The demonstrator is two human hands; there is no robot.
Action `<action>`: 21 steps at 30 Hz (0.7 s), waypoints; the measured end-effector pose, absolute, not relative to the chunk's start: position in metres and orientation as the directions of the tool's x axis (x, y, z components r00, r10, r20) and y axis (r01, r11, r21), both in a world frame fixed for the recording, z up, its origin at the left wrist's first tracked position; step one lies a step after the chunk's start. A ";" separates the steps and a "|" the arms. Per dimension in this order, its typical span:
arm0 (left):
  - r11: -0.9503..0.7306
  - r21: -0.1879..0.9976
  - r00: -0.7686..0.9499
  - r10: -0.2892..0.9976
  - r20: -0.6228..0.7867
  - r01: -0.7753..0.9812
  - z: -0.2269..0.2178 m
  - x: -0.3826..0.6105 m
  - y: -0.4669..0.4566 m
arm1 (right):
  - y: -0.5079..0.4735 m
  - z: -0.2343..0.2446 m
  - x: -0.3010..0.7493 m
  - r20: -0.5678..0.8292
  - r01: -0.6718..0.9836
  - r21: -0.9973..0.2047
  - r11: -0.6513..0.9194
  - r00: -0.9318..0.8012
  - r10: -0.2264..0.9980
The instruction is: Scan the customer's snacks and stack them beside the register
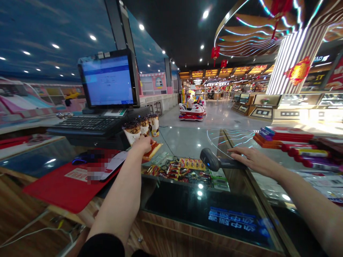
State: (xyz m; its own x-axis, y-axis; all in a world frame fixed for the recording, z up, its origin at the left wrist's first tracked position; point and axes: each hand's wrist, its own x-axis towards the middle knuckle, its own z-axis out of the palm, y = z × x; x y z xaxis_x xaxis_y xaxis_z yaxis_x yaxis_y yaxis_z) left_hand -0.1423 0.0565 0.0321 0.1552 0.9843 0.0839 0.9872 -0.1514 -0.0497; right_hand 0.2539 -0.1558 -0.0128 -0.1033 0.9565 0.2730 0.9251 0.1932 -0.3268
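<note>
My left hand reaches forward over the counter, its fingers closed on an orange-and-yellow snack packet. Just beyond it stand several paper cups with dark lids; the nearest cup is white and brown. On the right, my right hand hovers over or rests on the handle of a black barcode scanner, fingers stretched out rather than wrapped round it. Whether the palm touches the handle I cannot tell. The scanner's head points left and lies on the glass counter.
A monitor and black keyboard stand at left. A red mat holds a mouse and a phone-like white slab. Packaged batteries show through the glass counter. Boxed and tubed goods are stacked right.
</note>
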 end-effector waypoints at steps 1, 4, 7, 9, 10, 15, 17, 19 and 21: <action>-0.140 -0.058 0.144 0.987 0.074 0.988 0.032 -0.142 0.056 | -0.156 -0.013 0.254 0.273 0.925 -0.328 0.193 -0.103 0.956; -0.112 -0.065 0.116 0.991 0.062 0.992 0.032 -0.140 0.056 | -0.155 -0.014 0.255 0.276 0.924 -0.332 0.191 -0.099 0.956; -0.112 -0.059 0.117 0.990 0.076 0.992 0.031 -0.140 0.057 | -0.155 -0.015 0.256 0.272 0.921 -0.338 0.193 -0.100 0.957; -0.124 -0.058 0.129 0.988 0.081 0.991 0.030 -0.140 0.057 | -0.154 -0.015 0.256 0.270 0.919 -0.344 0.193 -0.100 0.958; -0.130 -0.058 0.134 0.988 0.077 0.990 0.031 -0.141 0.058 | -0.154 -0.015 0.255 0.269 0.918 -0.346 0.192 -0.098 0.958; -0.151 -0.079 0.158 0.983 0.091 0.985 0.034 -0.144 0.062 | -0.155 -0.011 0.253 0.294 0.922 -0.327 0.205 -0.107 0.950; -0.184 -0.095 0.193 0.976 0.099 0.978 0.036 -0.144 0.065 | -0.155 -0.010 0.252 0.309 0.926 -0.309 0.216 -0.117 0.944; -0.250 -0.107 0.264 0.952 0.155 0.962 0.037 -0.142 0.070 | -0.153 -0.009 0.252 0.332 0.935 -0.289 0.206 -0.104 0.938; -0.311 -0.127 0.332 0.921 0.205 0.942 0.038 -0.138 0.076 | -0.151 -0.008 0.254 0.343 0.944 -0.272 0.188 -0.087 0.935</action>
State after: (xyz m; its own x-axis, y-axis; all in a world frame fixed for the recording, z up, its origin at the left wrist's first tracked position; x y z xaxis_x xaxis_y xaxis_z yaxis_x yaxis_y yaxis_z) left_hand -0.1379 0.0759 0.0383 0.3318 0.9208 0.2053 0.9418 -0.3110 -0.1275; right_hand 0.2535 -0.1507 -0.0076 -0.0874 0.9352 0.3432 0.9436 0.1882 -0.2724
